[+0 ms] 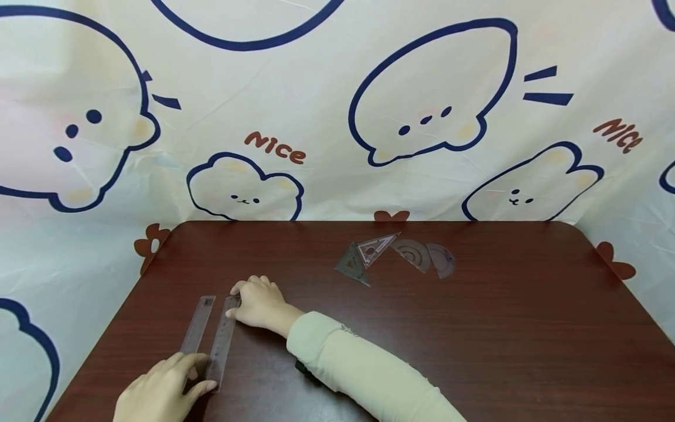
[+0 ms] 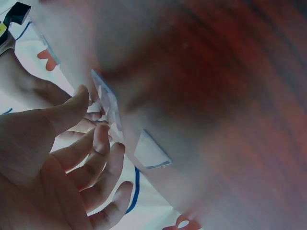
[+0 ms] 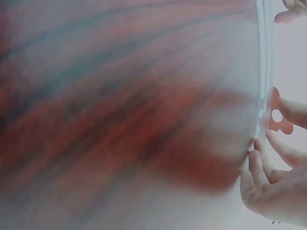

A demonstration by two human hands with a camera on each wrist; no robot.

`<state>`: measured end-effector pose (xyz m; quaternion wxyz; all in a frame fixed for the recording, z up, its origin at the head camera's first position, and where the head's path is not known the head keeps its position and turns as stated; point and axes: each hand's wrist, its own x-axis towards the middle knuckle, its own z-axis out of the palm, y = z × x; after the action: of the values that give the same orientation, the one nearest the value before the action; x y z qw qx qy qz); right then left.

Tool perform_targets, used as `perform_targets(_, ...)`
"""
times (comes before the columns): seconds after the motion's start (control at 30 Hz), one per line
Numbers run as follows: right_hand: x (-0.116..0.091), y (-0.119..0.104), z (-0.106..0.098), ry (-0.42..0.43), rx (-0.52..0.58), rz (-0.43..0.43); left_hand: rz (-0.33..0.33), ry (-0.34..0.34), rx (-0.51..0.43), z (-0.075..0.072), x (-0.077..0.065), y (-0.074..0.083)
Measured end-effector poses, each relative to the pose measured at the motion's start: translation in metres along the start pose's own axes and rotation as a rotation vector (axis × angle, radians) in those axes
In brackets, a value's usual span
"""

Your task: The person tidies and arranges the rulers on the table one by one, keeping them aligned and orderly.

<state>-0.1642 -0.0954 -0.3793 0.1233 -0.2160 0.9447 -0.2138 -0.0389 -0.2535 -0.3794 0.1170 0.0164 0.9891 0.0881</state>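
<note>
Two clear plastic rulers lie side by side on the brown table, slanting away from me: a left ruler [image 1: 198,325] and a right ruler [image 1: 222,343]. My right hand [image 1: 262,302] pinches the far end of the right ruler between thumb and fingers; the right wrist view shows these fingers [image 3: 259,165] at the ruler's end [image 3: 262,86]. At the near ends, my left hand [image 1: 163,387] has its thumb and forefinger spread beside the right ruler. Part of the left ruler is hidden under it. The left wrist view shows the left hand's fingers loosely bent and apart.
Toward the table's back lie a dark set square [image 1: 352,266], a clear set square [image 1: 375,249] touching it, a protractor [image 1: 413,255] and another half-round clear protractor [image 1: 442,261]. A printed cloth [image 1: 327,117] hangs behind and beside the table.
</note>
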Motion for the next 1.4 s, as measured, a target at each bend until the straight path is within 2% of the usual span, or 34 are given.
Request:
perform_targets(0.13, -0.003, 0.006, -0.008, -0.024, 0.058, -0.025, 0.014, 0.09, -0.001, -0.002, -0.002, 0.01)
perform_targets(0.27, -0.004, 0.016, -0.013, -0.02, 0.138, -0.068, 0.037, 0.132, -0.01, -0.004, -0.002, 0.024)
perform_targets(0.43, -0.006, 0.027, -0.015, 0.0, 0.227, -0.126, 0.07, 0.17, -0.028, -0.007, -0.002, 0.035)
perform_targets(0.63, -0.011, 0.034, -0.016, 0.011, 0.249, -0.16, 0.128, 0.21, -0.029, -0.009, -0.002, 0.043)
perform_targets(0.77, -0.017, 0.038, -0.018, 0.012, 0.273, -0.17, 0.14, 0.22, -0.029, -0.011, 0.001, 0.046)
perform_targets(1.0, -0.026, 0.05, -0.026, 0.034, 0.3, -0.188, 0.167, 0.243, -0.033, -0.016, 0.014, 0.053)
perform_targets(1.27, -0.034, 0.068, -0.038, 0.081, 0.339, -0.174, 0.209, 0.307, -0.044, -0.025, 0.032, 0.065)
perform_targets(1.4, -0.039, 0.081, -0.042, 0.104, 0.316, -0.175, 0.237, 0.297, -0.051, -0.023, 0.04, 0.076)
